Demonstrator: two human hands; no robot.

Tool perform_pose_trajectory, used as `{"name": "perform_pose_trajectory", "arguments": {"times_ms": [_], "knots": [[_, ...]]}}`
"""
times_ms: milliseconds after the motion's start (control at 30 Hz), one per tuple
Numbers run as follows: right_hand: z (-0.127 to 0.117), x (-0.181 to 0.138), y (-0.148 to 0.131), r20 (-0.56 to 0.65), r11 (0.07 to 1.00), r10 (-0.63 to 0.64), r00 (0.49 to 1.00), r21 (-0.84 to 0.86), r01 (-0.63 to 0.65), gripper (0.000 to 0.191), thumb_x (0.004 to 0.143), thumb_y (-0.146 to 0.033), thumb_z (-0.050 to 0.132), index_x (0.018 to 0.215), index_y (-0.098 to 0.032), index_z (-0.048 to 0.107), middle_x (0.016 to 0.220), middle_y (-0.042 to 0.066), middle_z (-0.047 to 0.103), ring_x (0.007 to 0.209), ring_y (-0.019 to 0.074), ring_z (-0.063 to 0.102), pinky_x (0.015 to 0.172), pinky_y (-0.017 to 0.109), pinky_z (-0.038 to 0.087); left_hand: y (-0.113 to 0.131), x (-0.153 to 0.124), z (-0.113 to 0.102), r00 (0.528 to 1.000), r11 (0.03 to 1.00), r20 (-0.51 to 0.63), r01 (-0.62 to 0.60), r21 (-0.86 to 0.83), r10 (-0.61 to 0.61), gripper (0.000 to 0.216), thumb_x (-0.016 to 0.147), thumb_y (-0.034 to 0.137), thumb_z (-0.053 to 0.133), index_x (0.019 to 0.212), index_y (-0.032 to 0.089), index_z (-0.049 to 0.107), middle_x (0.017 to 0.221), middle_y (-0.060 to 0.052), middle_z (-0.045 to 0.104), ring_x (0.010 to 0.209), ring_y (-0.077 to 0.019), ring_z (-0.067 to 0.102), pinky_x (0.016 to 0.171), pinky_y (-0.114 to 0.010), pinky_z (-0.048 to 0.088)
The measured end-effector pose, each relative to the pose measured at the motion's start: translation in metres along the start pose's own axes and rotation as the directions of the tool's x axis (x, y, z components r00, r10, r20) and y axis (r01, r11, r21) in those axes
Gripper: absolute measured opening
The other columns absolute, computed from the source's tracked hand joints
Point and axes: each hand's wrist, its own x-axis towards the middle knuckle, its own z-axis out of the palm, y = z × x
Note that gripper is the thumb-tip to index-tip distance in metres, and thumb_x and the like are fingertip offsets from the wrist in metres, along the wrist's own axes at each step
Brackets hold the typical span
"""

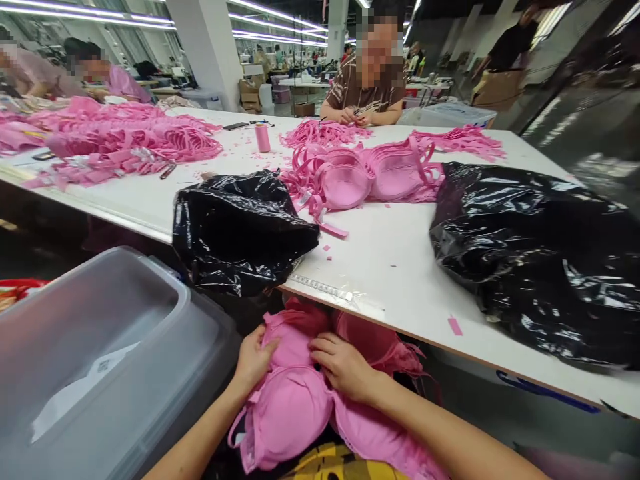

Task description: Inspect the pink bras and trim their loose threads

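To our left stands a grey translucent plastic bin (75, 320), smooth-walled with rounded corners, and in it we see a white printed sheet (80, 393). On the surface (390, 253), a glossy black bag (225, 270) gapes toward us, its inside too dark to read; at the right a second black bag (540, 260) bulges, crinkled and shiny, its contents hidden. The pink bra pieces (293, 413) lie below the near edge of the surface, right of the bin and over a yellow-and-black checked cloth (335, 465). They are matt and soft-looking, with a rounded, lightly creased cup nearest us and a narrow strap looping out at its left; they overlap so much that we cannot tell how many there are. Our left hand (255, 357) is closed, thumb against fingers, on their upper left edge. Our right hand (343, 365) rests half curled on the middle, and whether it grips the fabric we cannot tell. Beyond, moulded pink cups (370, 177) sit nested between the bags.
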Motion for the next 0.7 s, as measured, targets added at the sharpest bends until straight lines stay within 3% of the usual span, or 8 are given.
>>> {"name": "perform_pose_trajectory", "arguments": {"times_ms": [200, 333, 400, 500, 567, 600, 667, 700], "knots": [[-0.051, -0.018, -0.011, -0.116, 0.996, 0.052, 0.992, 0.083, -0.043, 0.033, 0.08, -0.006, 0.044, 0.108, -0.016, 0.058, 0.099, 0.008, 0.069, 0.092, 0.0166, 0.062, 0.082, 0.029, 0.053, -0.017, 0.017, -0.008, 0.996, 0.964, 0.082, -0.054, 0.259, 0.033, 0.036, 0.066, 0.045, 0.056, 0.085, 0.016, 0.062, 0.086, -0.007, 0.069, 0.082, -0.0273, 0.063, 0.076, -0.036, 0.049], [-0.084, -0.038, -0.017, -0.158, 0.993, 0.12, 0.98, 0.006, -0.121, 0.031, 0.084, -0.009, 0.046, 0.111, -0.019, 0.058, 0.096, 0.007, 0.071, 0.086, 0.0165, 0.067, 0.075, 0.026, 0.056, 0.01, 0.001, -0.018, 0.983, 0.921, 0.013, -0.176, 0.349, 0.183, 0.039, 0.071, 0.039, 0.056, 0.103, 0.017, 0.063, 0.105, -0.01, 0.067, 0.089, -0.0276, 0.063, 0.082, -0.039, 0.048], [-0.092, -0.046, -0.012, -0.231, 0.988, 0.132, 0.964, -0.051, -0.147, 0.029, 0.084, -0.012, 0.05, 0.11, -0.022, 0.059, 0.093, 0.005, 0.072, 0.083, 0.0167, 0.069, 0.073, 0.024, 0.057, 0.038, -0.011, -0.027, 0.934, 0.883, 0.005, -0.34, 0.324, 0.358, 0.026, 0.076, 0.032, 0.056, 0.097, 0.022, 0.068, 0.103, -0.007, 0.067, 0.092, -0.0249, 0.063, 0.084, -0.035, 0.048], [-0.091, -0.048, -0.001, -0.252, 0.993, 0.074, 0.965, -0.072, -0.095, 0.029, 0.083, -0.015, 0.055, 0.11, -0.023, 0.06, 0.093, 0.005, 0.073, 0.081, 0.0179, 0.07, 0.071, 0.022, 0.059, 0.091, -0.015, -0.042, 0.781, 0.741, -0.018, -0.586, 0.328, 0.625, 0.021, 0.08, 0.021, 0.053, 0.093, 0.024, 0.07, 0.092, -0.006, 0.07, 0.087, -0.0208, 0.064, 0.082, -0.03, 0.049], [-0.086, -0.041, 0.0, -0.239, 0.998, 0.022, 0.971, -0.057, -0.037, 0.028, 0.082, -0.017, 0.055, 0.109, -0.024, 0.061, 0.093, 0.006, 0.073, 0.08, 0.0189, 0.071, 0.07, 0.022, 0.059, 0.125, -0.001, -0.052, 0.718, 0.665, -0.054, -0.611, 0.429, 0.694, 0.023, 0.083, 0.019, 0.05, 0.097, 0.021, 0.068, 0.095, -0.007, 0.068, 0.091, -0.0207, 0.063, 0.086, -0.03, 0.048], [-0.084, -0.037, -0.002, -0.228, 0.999, -0.001, 0.974, -0.048, -0.01, 0.027, 0.082, -0.017, 0.054, 0.108, -0.024, 0.061, 0.091, 0.006, 0.073, 0.079, 0.0192, 0.071, 0.069, 0.022, 0.059, 0.139, 0.012, -0.057, 0.733, 0.649, -0.04, -0.575, 0.498, 0.679, 0.024, 0.085, 0.018, 0.048, 0.099, 0.019, 0.068, 0.1, -0.009, 0.067, 0.096, -0.0212, 0.061, 0.089, -0.031, 0.046], [-0.081, -0.027, -0.008, -0.204, 0.998, -0.051, 0.978, -0.039, 0.044, 0.027, 0.082, -0.016, 0.053, 0.106, -0.023, 0.062, 0.088, 0.006, 0.074, 0.076, 0.019, 0.071, 0.066, 0.022, 0.06, 0.16, 0.047, -0.068, 0.854, 0.605, 0.045, -0.403, 0.687, 0.518, 0.027, 0.087, 0.013, 0.043, 0.102, 0.016, 0.066, 0.108, -0.011, 0.064, 0.103, -0.0212, 0.058, 0.095, -0.033, 0.042], [-0.081, -0.022, -0.012, -0.193, 0.997, -0.075, 0.978, -0.036, 0.07, 0.027, 0.082, -0.015, 0.052, 0.106, -0.023, 0.062, 0.086, 0.005, 0.074, 0.074, 0.0186, 0.071, 0.064, 0.021, 0.059, 0.166, 0.067, -0.072, 0.884, 0.602, 0.047, -0.354, 0.715, 0.464, 0.024, 0.086, 0.01, 0.046, 0.096, 0.013, 0.067, 0.104, -0.013, 0.065, 0.101, -0.0234, 0.059, 0.094, -0.036, 0.043]]}}
